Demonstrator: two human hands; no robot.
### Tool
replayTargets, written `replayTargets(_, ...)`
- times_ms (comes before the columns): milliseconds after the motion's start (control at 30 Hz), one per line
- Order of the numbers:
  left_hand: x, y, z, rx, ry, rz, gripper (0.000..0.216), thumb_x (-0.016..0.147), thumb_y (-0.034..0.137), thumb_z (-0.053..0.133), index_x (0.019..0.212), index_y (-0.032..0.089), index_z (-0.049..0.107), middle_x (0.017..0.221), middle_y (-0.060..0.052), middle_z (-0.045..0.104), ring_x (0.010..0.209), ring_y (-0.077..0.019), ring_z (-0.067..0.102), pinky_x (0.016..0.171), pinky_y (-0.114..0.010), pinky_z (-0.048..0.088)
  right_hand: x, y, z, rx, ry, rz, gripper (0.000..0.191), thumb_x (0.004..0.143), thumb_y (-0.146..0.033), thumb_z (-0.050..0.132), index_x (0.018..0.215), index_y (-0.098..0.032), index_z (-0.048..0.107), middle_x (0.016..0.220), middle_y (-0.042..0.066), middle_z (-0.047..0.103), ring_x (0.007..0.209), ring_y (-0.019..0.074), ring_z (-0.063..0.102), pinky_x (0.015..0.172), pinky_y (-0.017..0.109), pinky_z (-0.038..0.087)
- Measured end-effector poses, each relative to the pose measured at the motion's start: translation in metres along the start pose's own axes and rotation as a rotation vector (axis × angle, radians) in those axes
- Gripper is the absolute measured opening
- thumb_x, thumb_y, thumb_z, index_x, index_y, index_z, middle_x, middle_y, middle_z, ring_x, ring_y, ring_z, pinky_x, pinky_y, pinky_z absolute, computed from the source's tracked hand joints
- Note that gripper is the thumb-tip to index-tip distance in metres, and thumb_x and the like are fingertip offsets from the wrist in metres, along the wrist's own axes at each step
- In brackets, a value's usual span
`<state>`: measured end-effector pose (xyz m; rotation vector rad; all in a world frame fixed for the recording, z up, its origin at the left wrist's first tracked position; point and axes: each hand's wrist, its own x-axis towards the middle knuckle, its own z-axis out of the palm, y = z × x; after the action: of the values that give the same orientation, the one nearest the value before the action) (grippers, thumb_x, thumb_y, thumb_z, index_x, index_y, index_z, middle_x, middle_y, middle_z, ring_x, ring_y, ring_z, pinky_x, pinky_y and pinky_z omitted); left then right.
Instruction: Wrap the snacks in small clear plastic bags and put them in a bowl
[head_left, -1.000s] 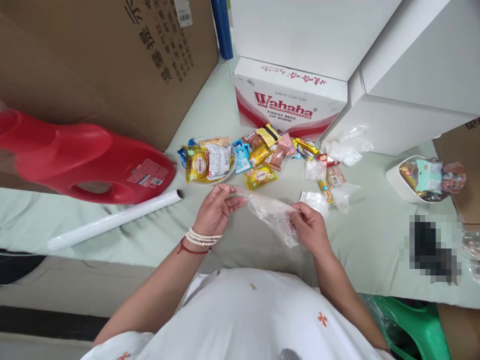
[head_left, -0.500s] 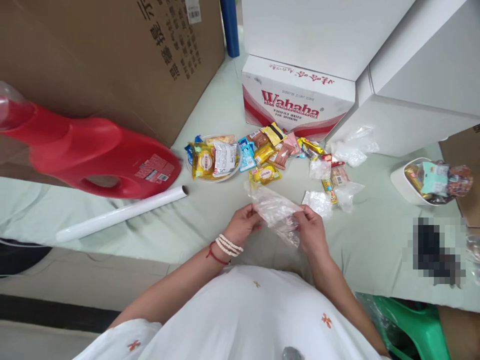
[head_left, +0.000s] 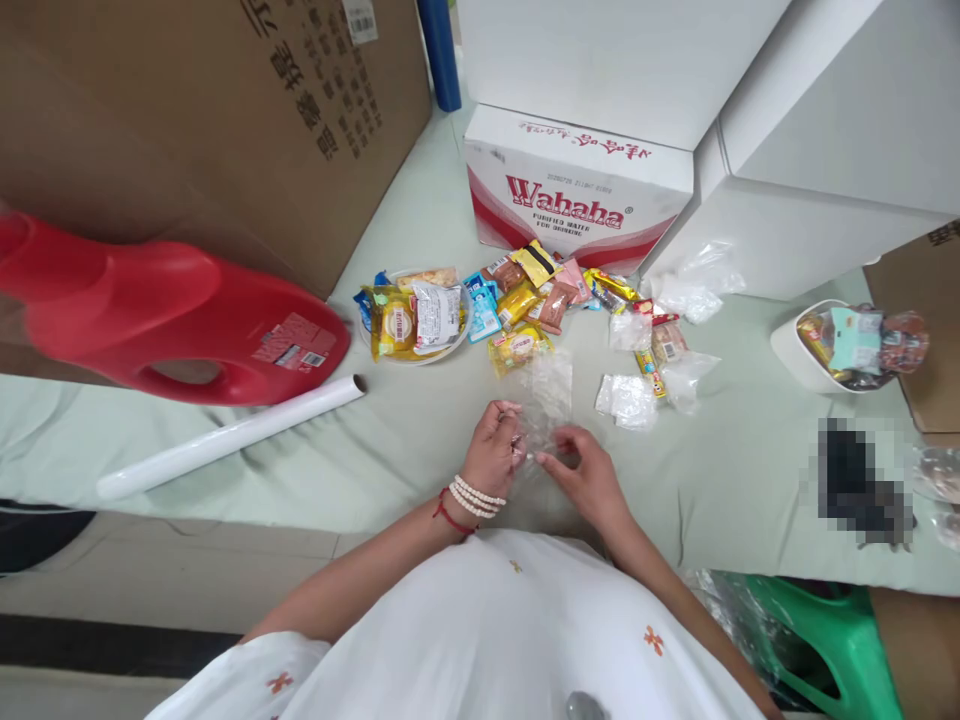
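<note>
A thin clear plastic bag [head_left: 551, 385] hangs between my hands, its far end lying over the cloth. My left hand [head_left: 491, 450], with bead strands at the wrist, is closed on the bag's near end. Beside it, my right hand [head_left: 592, 480] has thumb and forefinger apart, the thumb tip close to the bag's edge. Just beyond the bag lies a yellow-wrapped snack [head_left: 519, 347], in front of a heap of small packaged snacks [head_left: 551, 300]. To the left, a clear round bowl [head_left: 466, 325] holds more snack packets.
A red jug [head_left: 187, 310] and a white roll [head_left: 232, 437] lie left. Behind stand a brown carton [head_left: 187, 130] and a Wahaba-printed box [head_left: 577, 195]. Crumpled clear bags [head_left: 630, 400] lie right of my hands, before a white snack-filled container [head_left: 799, 365].
Both hands have drawn closer together and the bag has turned, now more gathered in my left hand. My right hand's fingers have come off the bag's right side and spread.
</note>
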<state>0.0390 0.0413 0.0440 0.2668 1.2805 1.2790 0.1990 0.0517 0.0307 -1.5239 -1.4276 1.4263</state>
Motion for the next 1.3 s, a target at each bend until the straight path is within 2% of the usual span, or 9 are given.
replayTargets(100,-0.002,0.004,-0.004,0.008,-0.060,-0.020,0.043,0.078,0.053,0.075,0.097,0.023,0.050,0.058,0.012,0.041,0.039,-0.0026,0.032,0.039,-0.017,0.022,0.004,0.009,-0.001,-0.037,-0.041,-0.058,0.017,0.080,-0.040,0.074,0.077,-0.023,0.073,0.080,0.003,0.067,0.074,0.0186,0.059,0.073,0.032,0.051)
replayTargets(433,0.002,0.020,-0.075,0.186,0.027,-0.123,0.042,0.073,0.049,0.078,0.095,0.021,0.056,0.058,0.012,0.037,0.036,-0.0030,0.026,0.038,-0.017,0.014,-0.003,0.015,-0.077,0.207,0.039,0.182,0.039,0.070,-0.055,0.086,0.083,-0.020,0.073,0.072,-0.001,0.061,0.059,0.0120,0.048,0.052,0.024,0.042)
replayTargets(533,-0.006,0.023,-0.085,0.505,0.163,0.075,0.047,0.073,0.048,0.077,0.106,0.020,0.059,0.064,0.008,0.046,0.045,-0.0090,0.040,0.044,-0.022,0.033,-0.007,0.017,-0.085,0.163,0.055,0.228,0.047,0.075,-0.063,0.080,0.094,-0.021,0.073,0.085,0.005,0.069,0.067,0.0163,0.057,0.050,0.025,0.044)
replayTargets(667,-0.019,0.031,-0.079,1.024,0.340,0.629,0.041,0.079,0.033,0.072,0.116,0.019,0.065,0.104,-0.011,0.063,0.096,-0.0275,0.061,0.088,-0.044,0.051,-0.001,0.016,-0.075,0.107,0.097,0.262,0.058,0.077,-0.066,0.075,0.116,-0.024,0.069,0.083,0.003,0.072,0.057,0.0158,0.054,0.047,0.026,0.038)
replayTargets(767,-0.012,0.030,-0.062,1.189,-0.010,0.800,0.022,0.091,0.027,0.058,0.108,0.023,0.071,0.110,-0.013,0.069,0.111,-0.0298,0.060,0.104,-0.048,0.045,0.007,0.014,-0.057,0.068,0.017,0.191,0.051,0.069,-0.055,0.085,0.105,-0.022,0.073,0.071,-0.002,0.065,0.060,0.0148,0.053,0.058,0.027,0.041)
replayTargets(867,0.010,0.020,-0.049,1.261,-0.330,0.693,0.026,0.092,0.028,0.059,0.115,0.023,0.072,0.126,-0.015,0.069,0.124,-0.0315,0.059,0.111,-0.051,0.042,0.008,0.010,-0.048,0.052,-0.014,0.133,0.041,0.069,-0.051,0.084,0.094,-0.020,0.075,0.072,-0.001,0.064,0.064,0.0143,0.051,0.063,0.028,0.041)
replayTargets(1033,0.028,0.010,-0.064,1.452,-0.566,0.543,0.091,0.065,0.028,0.088,0.148,0.026,0.052,0.168,-0.017,0.032,0.156,-0.0419,0.023,0.124,-0.068,0.001,-0.011,0.015,-0.079,0.058,0.211,0.128,0.036,0.073,-0.050,0.082,0.093,-0.022,0.071,0.072,-0.003,0.060,0.060,0.0130,0.045,0.058,0.026,0.036)
replayTargets(1200,0.008,0.023,-0.093,1.444,-0.629,0.521,0.103,0.068,0.034,0.085,0.158,0.026,0.037,0.173,-0.017,0.016,0.160,-0.0415,0.007,0.123,-0.069,0.000,-0.035,0.028,-0.128,-0.126,0.340,0.231,0.044,0.071,-0.057,0.081,0.094,-0.021,0.072,0.074,0.000,0.063,0.062,0.0159,0.051,0.057,0.028,0.041)
replayTargets(1300,0.002,0.029,-0.096,1.293,-0.528,0.565,0.059,0.091,0.037,0.061,0.149,0.027,0.051,0.167,-0.012,0.035,0.160,-0.0335,0.015,0.126,-0.064,0.008,-0.030,0.018,-0.136,-0.258,0.419,0.122,0.041,0.080,-0.057,0.073,0.097,-0.020,0.073,0.086,0.005,0.071,0.072,0.0188,0.060,0.067,0.031,0.048)
